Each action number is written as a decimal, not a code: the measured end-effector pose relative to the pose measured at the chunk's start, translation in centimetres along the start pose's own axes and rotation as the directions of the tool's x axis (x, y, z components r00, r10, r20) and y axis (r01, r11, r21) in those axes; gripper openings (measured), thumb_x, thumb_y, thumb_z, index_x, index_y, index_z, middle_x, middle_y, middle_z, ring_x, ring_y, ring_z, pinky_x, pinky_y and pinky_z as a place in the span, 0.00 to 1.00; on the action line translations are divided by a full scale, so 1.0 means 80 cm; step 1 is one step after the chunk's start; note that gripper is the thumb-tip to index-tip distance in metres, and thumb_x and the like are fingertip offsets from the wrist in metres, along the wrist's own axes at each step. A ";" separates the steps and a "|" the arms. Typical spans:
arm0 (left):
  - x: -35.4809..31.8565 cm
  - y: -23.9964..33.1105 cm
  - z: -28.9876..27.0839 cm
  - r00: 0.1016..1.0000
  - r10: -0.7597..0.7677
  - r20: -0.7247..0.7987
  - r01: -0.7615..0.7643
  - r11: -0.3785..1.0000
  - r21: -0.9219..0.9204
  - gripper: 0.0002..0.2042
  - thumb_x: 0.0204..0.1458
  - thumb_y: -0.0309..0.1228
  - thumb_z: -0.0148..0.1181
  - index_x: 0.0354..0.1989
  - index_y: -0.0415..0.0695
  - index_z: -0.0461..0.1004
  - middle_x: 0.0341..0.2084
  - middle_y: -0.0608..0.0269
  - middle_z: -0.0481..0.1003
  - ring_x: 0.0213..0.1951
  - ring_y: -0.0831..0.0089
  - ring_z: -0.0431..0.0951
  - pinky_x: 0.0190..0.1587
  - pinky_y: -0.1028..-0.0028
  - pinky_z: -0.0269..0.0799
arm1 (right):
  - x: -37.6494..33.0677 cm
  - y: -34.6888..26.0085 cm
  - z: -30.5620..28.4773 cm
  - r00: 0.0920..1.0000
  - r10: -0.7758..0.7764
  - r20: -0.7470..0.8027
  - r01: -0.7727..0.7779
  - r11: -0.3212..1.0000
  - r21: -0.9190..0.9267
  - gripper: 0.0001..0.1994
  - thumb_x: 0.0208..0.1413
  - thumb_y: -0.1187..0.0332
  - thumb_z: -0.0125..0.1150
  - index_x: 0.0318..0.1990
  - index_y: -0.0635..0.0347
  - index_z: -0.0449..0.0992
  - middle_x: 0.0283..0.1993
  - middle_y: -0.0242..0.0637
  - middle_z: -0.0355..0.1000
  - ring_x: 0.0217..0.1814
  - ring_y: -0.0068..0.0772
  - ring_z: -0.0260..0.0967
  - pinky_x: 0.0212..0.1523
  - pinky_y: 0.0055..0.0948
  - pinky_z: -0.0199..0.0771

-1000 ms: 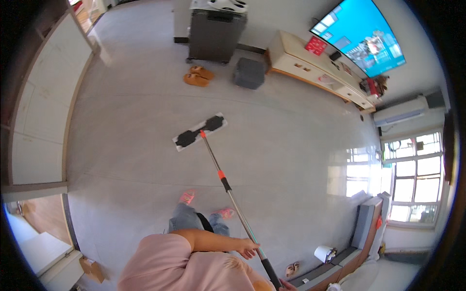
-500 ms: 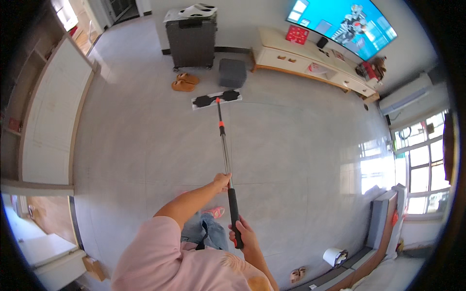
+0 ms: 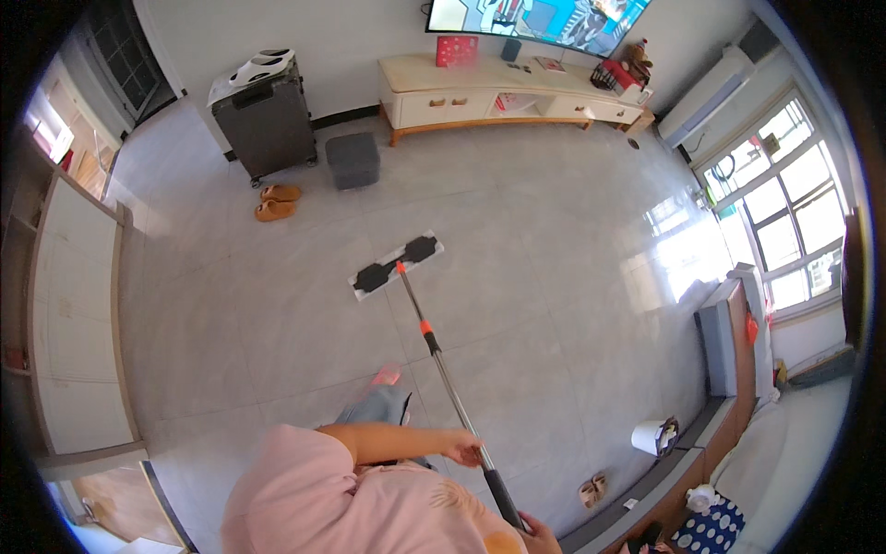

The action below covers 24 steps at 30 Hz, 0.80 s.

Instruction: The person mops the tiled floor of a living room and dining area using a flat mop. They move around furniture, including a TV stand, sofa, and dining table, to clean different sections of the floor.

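Observation:
A flat mop (image 3: 446,378) with a silver pole and orange joints slants across the floor in front of me. Its black head (image 3: 375,277), over a white pad, lies flat on the grey tiles, short of the grey stool. My left hand (image 3: 464,448) is closed around the metal pole just above the black foam grip. Lower down, my right hand (image 3: 538,534) wraps the end of that grip (image 3: 502,499), partly cut off by the lower edge of the picture.
Beyond the mop stand a grey stool (image 3: 353,162), brown slippers (image 3: 277,202), a dark suitcase (image 3: 266,126) and a cream TV cabinet (image 3: 434,92). To the right are a white bin (image 3: 648,436), beige sandals (image 3: 592,490) and a sofa (image 3: 784,457). A white cabinet (image 3: 78,314) lines the left.
The mop head has come back toward me, away from the stool and slippers, and its angle has turned. Both hands keep their hold, now lower and farther right in view. My view has shifted rightward.

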State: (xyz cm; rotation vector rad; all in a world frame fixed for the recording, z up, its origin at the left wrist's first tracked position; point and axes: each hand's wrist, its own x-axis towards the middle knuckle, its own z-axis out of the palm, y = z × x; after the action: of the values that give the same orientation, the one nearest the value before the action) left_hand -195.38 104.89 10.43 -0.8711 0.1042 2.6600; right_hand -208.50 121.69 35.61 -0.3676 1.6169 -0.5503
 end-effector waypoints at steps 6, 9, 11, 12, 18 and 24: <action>-0.044 0.131 -0.063 0.948 0.221 -0.230 -0.249 0.964 -0.098 0.13 0.50 0.39 0.40 0.29 0.42 0.66 0.26 0.59 0.70 0.32 0.66 0.71 0.37 0.66 0.67 | 0.123 -0.091 0.045 0.999 -0.022 0.039 0.028 0.990 -0.140 0.23 0.46 0.69 0.50 0.51 0.60 0.55 0.22 0.34 0.67 0.18 0.20 0.62 0.18 0.18 0.63; -0.053 0.218 -0.086 0.896 0.375 -0.237 -0.422 0.886 -0.195 0.13 0.51 0.38 0.39 0.32 0.41 0.65 0.30 0.59 0.70 0.35 0.66 0.70 0.41 0.67 0.65 | 0.183 -0.185 0.050 0.997 -0.041 0.070 0.060 0.952 -0.301 0.23 0.45 0.69 0.51 0.51 0.60 0.55 0.20 0.32 0.65 0.16 0.19 0.60 0.16 0.19 0.61; -0.083 0.290 -0.063 0.858 0.450 -0.248 -0.502 0.837 -0.217 0.13 0.52 0.37 0.38 0.35 0.40 0.63 0.33 0.58 0.69 0.38 0.66 0.69 0.44 0.67 0.64 | 0.227 -0.243 0.035 0.992 -0.106 0.066 0.124 0.907 -0.403 0.24 0.45 0.67 0.51 0.51 0.61 0.55 0.20 0.33 0.64 0.13 0.21 0.59 0.14 0.21 0.60; -0.091 0.323 -0.063 0.840 0.502 -0.208 -0.543 0.792 -0.279 0.13 0.52 0.37 0.37 0.34 0.39 0.62 0.34 0.57 0.68 0.39 0.66 0.69 0.44 0.67 0.64 | 0.242 -0.281 0.034 0.987 -0.142 0.070 0.158 0.854 -0.496 0.24 0.45 0.66 0.51 0.51 0.61 0.55 0.20 0.35 0.65 0.14 0.22 0.59 0.14 0.22 0.61; -0.154 0.489 -0.049 0.735 0.643 -0.214 -0.658 0.602 -0.452 0.12 0.52 0.35 0.36 0.31 0.37 0.61 0.35 0.52 0.67 0.41 0.61 0.66 0.45 0.66 0.62 | 0.327 -0.477 0.035 0.917 -0.340 0.210 0.366 0.504 -0.782 0.24 0.43 0.66 0.50 0.50 0.63 0.55 0.24 0.47 0.66 0.19 0.35 0.65 0.19 0.29 0.64; -0.198 0.595 -0.070 0.753 0.626 -0.201 -0.633 0.607 -0.480 0.12 0.52 0.33 0.36 0.32 0.37 0.62 0.35 0.52 0.67 0.40 0.61 0.67 0.45 0.65 0.62 | 0.379 -0.590 0.044 0.924 -0.264 0.276 0.369 0.426 -0.826 0.25 0.43 0.67 0.50 0.51 0.62 0.54 0.20 0.44 0.65 0.19 0.36 0.64 0.20 0.30 0.64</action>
State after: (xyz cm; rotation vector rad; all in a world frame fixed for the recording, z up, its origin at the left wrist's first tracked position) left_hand -196.47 54.52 13.45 -1.1911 -0.4236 3.4429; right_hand -212.58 65.62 36.09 -1.4914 1.6185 0.0998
